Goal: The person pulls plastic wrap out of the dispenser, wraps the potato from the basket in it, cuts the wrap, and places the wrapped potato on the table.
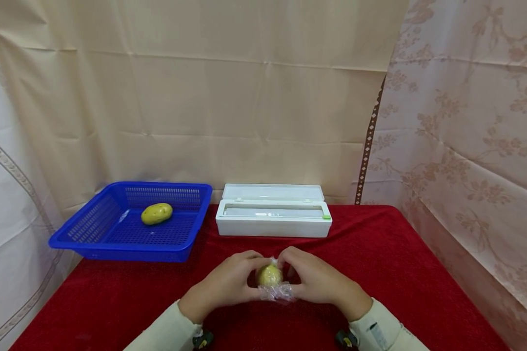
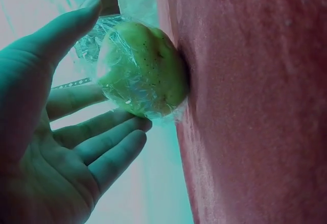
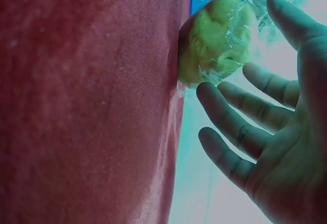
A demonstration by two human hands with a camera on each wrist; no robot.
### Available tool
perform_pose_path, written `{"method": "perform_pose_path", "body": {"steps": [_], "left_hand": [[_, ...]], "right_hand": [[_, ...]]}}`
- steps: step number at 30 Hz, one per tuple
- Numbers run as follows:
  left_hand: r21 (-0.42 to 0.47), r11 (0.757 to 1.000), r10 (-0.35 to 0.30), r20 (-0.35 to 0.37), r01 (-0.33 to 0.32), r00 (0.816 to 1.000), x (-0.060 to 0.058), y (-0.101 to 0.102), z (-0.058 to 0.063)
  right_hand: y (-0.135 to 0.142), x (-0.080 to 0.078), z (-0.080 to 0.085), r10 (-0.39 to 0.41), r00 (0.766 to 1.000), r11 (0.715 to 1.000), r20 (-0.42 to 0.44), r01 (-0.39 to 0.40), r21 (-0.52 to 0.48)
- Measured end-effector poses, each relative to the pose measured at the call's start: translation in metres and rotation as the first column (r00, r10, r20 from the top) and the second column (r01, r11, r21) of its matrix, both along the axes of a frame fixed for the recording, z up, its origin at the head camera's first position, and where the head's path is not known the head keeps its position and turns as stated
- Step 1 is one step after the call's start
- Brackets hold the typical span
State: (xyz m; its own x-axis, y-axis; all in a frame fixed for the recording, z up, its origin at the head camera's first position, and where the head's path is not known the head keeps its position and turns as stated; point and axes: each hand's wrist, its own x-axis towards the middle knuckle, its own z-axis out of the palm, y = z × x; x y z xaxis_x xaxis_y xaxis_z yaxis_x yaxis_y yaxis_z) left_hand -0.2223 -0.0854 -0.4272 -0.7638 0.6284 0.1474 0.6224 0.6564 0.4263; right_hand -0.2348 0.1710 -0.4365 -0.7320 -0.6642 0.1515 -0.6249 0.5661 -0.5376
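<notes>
A round yellow potato [image 1: 270, 276] in clear plastic wrap [image 1: 277, 291] sits on the red cloth between both hands. Loose film bunches up on its near side, by the two thumbs. My left hand [image 1: 233, 278] curves along the left of it; in the left wrist view its thumb is at the bunched film and its fairly straight fingers touch the wrapped potato [image 2: 145, 68]. From the right, my right hand [image 1: 317, 277] reaches in the same way. The right wrist view shows its thumb at the film, with the other fingers spread beside the potato [image 3: 217, 40].
At the back left stands a blue plastic basket [image 1: 131, 254] with another potato [image 1: 157, 213] in it. Behind the hands is a white plastic-wrap dispenser [image 1: 272, 229], its lid raised and a green slider [image 1: 326, 217] at its right end. Cloth curtains hang behind and to the sides.
</notes>
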Motion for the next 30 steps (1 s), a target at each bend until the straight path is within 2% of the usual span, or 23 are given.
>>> {"method": "perform_pose_path", "body": {"steps": [4, 9, 14, 18, 30], "left_hand": [[0.049, 0.999, -0.007, 0.018, 0.006, 1.000, -0.0019, 0.0002, -0.0014], [0.072, 0.997, 0.009, -0.027, -0.007, 1.000, -0.0029, 0.0016, -0.0039], [0.090, 0.996, 0.020, -0.088, -0.013, 0.996, -0.0023, 0.0033, -0.0056], [0.113, 0.994, 0.021, -0.107, -0.008, 0.994, -0.0017, 0.0050, -0.0062], [0.155, 0.988, -0.007, -0.031, 0.012, 0.999, -0.0034, 0.0033, -0.0034]], "right_hand": [[0.0014, -0.0019, -0.0007, -0.011, 0.997, 1.000, 0.072, 0.013, -0.024], [0.0023, -0.0025, 0.0001, 0.013, 0.992, 0.999, 0.122, -0.008, -0.043], [0.0027, -0.0010, 0.0016, 0.040, 0.993, 0.998, 0.113, -0.035, -0.050], [0.0024, -0.0002, 0.0019, 0.049, 0.994, 0.997, 0.103, -0.042, -0.067], [-0.0027, -0.0031, -0.0065, 0.045, 0.998, 0.994, 0.035, -0.042, -0.100]]}}
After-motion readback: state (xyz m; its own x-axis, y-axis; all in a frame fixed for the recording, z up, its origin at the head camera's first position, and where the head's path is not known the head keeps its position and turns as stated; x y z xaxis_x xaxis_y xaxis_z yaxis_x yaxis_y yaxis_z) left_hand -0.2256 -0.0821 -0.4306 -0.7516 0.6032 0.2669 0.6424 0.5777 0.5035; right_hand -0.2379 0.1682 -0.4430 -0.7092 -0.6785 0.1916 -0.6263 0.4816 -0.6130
